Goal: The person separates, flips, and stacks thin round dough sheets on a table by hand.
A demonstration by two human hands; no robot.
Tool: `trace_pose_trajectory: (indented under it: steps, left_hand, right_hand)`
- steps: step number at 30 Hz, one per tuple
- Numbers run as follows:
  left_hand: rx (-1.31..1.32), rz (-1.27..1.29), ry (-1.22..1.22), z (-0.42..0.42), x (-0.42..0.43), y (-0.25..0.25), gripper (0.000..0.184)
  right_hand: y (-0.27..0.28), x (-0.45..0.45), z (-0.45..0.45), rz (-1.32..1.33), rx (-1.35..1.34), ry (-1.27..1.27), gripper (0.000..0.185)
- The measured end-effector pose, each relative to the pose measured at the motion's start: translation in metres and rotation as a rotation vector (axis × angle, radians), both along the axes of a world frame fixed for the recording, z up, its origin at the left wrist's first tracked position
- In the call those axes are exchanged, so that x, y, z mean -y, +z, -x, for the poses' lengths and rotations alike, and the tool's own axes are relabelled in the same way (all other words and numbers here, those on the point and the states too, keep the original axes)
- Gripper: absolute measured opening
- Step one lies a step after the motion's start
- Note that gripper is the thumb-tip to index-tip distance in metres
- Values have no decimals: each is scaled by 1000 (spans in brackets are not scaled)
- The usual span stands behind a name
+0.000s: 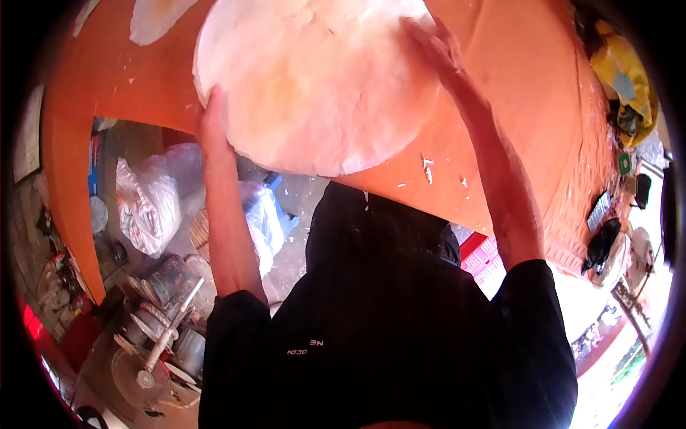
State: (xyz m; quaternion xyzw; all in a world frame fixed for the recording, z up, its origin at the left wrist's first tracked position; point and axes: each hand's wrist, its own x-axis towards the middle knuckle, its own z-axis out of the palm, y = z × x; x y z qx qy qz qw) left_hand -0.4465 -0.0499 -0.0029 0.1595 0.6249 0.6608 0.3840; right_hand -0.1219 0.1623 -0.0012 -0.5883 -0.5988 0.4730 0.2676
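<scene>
A large, pale, round flatbread (314, 86) with faint orange-brown patches spans the space between my two hands at the orange table's edge. My left hand (212, 118) grips its left rim, with the thumb on the upper face and the other fingers hidden behind or beneath. At the upper right rim, my right hand (437, 48) is closed on the sheet, though its fingertips are partly hard to make out. The near edge of the flatbread sticks out past the tabletop towards my body.
The orange table (529, 129) carries a few white scraps (428, 170) and another pale sheet (156, 18) at the upper left. Below it are a filled white bag (148, 207) and a pink crate (483, 259). Pots and a rolling-pin-like stick (171, 332) lie lower left.
</scene>
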Motion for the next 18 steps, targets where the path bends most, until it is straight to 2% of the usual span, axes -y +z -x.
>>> trace_pose_trajectory:
  steps: [2,4,9,11,13,14,15,17,18]
  left_hand:
    - [-34,-4,14,2,-1,-5,53]
    - [281,-11,14,-5,4,-5,54]
    - [196,10,57,-27,-6,7,57]
    - [272,64,22,-31,-5,6,59]
    - [202,135,58,-20,-9,-7,59]
    - [134,212,60,-16,-7,-9,59]
    - [134,192,86,-14,-4,-13,59]
    - [151,33,49,-12,-3,-23,59]
    - [198,-73,103,-11,-2,-25,55]
  right_hand:
    - [-1,-1,3,-63,18,2,58]
    - [-1,4,-1,19,-174,-1,53]
    - [-13,-5,0,30,-196,-65,47]
    - [-28,-8,0,-131,-21,-118,47]
    - [-45,-20,-7,-66,-141,-43,59]
    - [-30,-13,-7,9,-197,-37,57]
    - [-14,-10,-8,75,-250,-32,56]
    - [-8,-24,-25,-166,-234,151,59]
    - [-9,-42,-41,-208,-118,162,62]
